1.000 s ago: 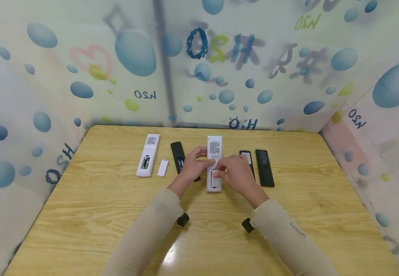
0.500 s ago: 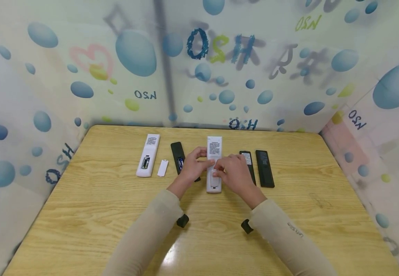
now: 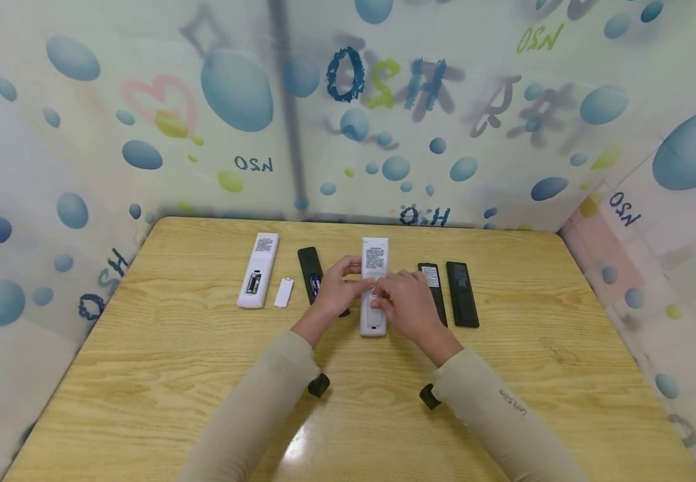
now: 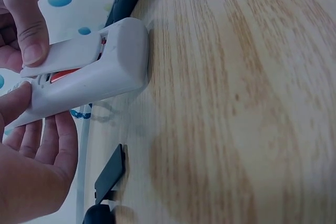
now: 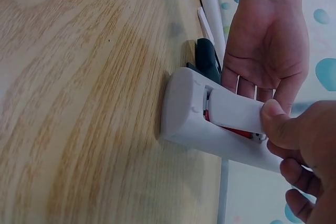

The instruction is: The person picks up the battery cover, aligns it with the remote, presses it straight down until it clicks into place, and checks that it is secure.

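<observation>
A white remote control (image 3: 375, 258) lies back side up near the middle of the table, its label at the far end. My left hand (image 3: 337, 294) grips it from the left, thumb on top and fingers along the side. Between thumb and fingers my right hand (image 3: 409, 301) pinches the white battery cover (image 5: 236, 111). The cover lies over the battery compartment, its near end at the slot and its pinched end raised. Under the cover's edge a red battery (image 4: 63, 74) shows in the left wrist view.
Left on the wooden table (image 3: 143, 368) are another white remote (image 3: 259, 264) with batteries exposed, a loose white cover (image 3: 284, 293) and a black remote (image 3: 309, 261), partly behind my left hand. A small black cover (image 4: 110, 174) lies near it. Two black remotes (image 3: 461, 294) lie right.
The battery cover has come down over the compartment, and the red battery strip seen in the head view a second ago is now covered there. My right hand shifted slightly; the left stayed.
</observation>
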Demonstrator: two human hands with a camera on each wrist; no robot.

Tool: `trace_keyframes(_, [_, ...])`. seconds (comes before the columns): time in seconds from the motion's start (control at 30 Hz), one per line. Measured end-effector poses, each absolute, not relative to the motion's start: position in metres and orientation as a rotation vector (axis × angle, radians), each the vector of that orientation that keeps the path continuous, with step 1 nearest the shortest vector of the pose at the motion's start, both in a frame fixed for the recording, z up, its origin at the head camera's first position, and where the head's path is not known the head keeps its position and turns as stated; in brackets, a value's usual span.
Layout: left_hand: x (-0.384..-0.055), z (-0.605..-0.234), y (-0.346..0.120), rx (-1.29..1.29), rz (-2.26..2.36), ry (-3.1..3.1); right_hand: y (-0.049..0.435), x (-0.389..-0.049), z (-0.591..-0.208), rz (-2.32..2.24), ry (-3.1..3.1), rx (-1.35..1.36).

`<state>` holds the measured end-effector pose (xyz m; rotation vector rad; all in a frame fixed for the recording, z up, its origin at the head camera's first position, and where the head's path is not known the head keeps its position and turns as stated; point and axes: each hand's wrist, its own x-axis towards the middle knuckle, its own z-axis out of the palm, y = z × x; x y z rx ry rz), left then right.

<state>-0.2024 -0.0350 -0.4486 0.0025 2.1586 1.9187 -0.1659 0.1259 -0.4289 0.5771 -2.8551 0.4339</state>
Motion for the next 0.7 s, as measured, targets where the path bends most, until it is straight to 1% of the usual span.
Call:
trace_keyframes(0.4, [-0.2015, -0.4483, -0.0345, 0.0, 1.924, 2.167, 0.1252, -0.1665, -0.427, 0.448, -2.902, 0.539])
trace_keyframes(0.7, [-0.2027, -0.4491, -0.035, -0.003, 1.91, 2.175, 0.1257, -0.1692, -0.4251, 0.499, -2.89, 0.601])
